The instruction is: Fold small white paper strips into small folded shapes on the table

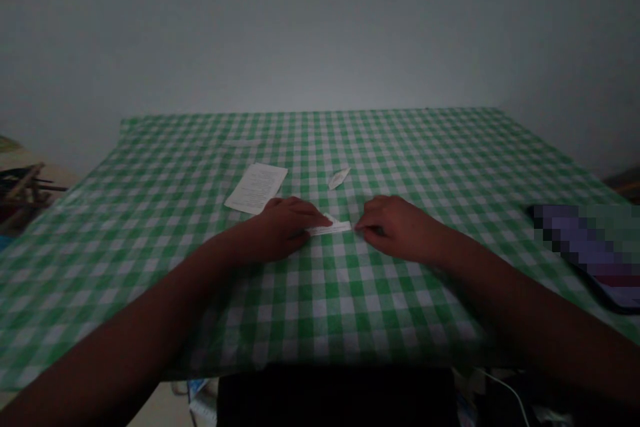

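A small folded piece of printed paper (pixel 329 229) lies on the checked tablecloth in front of me, its near edge forming a narrow strip. My left hand (pixel 280 228) holds it down, with the index finger stretched over the top and the thumb by its near edge. Part of the paper's left side is hidden under those fingers. Just beyond the strip's right end is my right hand (pixel 393 227), its fingers curled in and fingertips close to the paper, with nothing visible in them. Farther back rests a small folded paper piece (pixel 339 178), pointed at its ends.
Printed sheets (pixel 257 188) lie behind my left hand. A green and white checked tablecloth (pixel 320 307) covers the table. At the right edge is a phone (pixel 575 240), partly pixelated. A pale wall (pixel 320 33) stands behind the table, and a white cable (pixel 510 390) hangs below.
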Motion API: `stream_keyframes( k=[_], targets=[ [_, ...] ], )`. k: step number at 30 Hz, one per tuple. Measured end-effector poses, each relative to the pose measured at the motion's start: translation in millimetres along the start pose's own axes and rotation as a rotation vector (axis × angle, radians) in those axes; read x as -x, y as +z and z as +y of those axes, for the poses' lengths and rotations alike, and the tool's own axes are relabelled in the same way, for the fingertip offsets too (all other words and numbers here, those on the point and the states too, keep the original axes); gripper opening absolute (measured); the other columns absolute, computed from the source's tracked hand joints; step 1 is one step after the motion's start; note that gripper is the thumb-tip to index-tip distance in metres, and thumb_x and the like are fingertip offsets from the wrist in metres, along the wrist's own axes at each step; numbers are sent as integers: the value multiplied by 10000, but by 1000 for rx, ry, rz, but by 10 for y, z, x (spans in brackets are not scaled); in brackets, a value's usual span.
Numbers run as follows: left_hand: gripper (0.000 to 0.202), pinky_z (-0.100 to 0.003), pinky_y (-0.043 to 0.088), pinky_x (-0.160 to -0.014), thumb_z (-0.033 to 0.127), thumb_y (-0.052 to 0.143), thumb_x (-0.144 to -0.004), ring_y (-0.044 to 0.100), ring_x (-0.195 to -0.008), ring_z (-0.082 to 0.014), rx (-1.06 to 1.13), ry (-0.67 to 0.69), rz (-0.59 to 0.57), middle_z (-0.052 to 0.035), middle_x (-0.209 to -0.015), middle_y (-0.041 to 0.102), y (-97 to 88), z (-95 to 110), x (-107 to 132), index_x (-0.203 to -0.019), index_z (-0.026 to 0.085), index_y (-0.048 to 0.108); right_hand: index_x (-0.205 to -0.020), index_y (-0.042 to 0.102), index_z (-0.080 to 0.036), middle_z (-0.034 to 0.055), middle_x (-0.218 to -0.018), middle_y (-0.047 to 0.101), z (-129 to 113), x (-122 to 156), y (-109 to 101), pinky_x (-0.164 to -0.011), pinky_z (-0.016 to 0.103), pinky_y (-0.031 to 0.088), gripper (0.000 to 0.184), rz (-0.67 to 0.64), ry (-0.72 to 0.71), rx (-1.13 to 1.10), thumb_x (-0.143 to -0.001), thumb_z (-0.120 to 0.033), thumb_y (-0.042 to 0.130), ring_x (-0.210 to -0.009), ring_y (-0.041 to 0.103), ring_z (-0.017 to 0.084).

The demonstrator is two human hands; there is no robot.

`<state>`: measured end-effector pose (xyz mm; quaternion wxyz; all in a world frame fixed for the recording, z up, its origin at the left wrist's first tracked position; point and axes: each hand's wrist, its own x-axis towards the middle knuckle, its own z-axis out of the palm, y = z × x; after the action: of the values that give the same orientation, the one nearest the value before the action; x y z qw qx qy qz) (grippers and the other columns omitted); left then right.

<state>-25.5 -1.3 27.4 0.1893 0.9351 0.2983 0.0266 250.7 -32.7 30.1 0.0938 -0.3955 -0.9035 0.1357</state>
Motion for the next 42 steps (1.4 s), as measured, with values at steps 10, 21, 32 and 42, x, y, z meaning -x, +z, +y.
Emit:
stream_keyframes(
  k=[10, 21, 32, 42],
  targets=[
    [443, -443, 321, -1015, 178, 585, -869, 482, -1147, -241, -40, 94, 42, -10, -1241, 610, 29, 128, -29, -1276, 352, 611, -994, 713, -171, 90, -936, 635, -7, -74, 201, -840, 398, 420, 221, 109, 60, 57, -899, -341, 609, -938, 533, 253],
    [412, -434, 318, -992, 185, 593, -868, 481, -1146, -240, -48, 104, 75, -10, -1209, 617, 67, 118, -33, -1247, 346, 626, -958, 716, -198, 57, -870, 634, -55, -69, 243, -796, 365, 373, 165, 108, 29, 75, -924, -273, 574, -871, 500, 220],
    [112, -427, 312, -995, 269, 583, -927, 460, -1215, -248, -39, 80, 219, -33, -1323, 559, 266, 99, -135, -1000, 240, 663, -1001, 709, -199, 60, -918, 645, -123, -72, 281, -791, 361, 359, 163, 159, 42, 81, -916, -258, 583, -917, 512, 220],
    [86, -383, 299, -949, 216, 559, -927, 530, -1084, -200, 36, 113, 216, -19, -1123, 656, 254, 116, -148, -970, 222, 634, -966, 675, -193, 42, -940, 706, -108, -91, 314, -884, 380, 422, 120, 273, -40, -135, -879, -166, 597, -937, 587, 204]
  ],
)
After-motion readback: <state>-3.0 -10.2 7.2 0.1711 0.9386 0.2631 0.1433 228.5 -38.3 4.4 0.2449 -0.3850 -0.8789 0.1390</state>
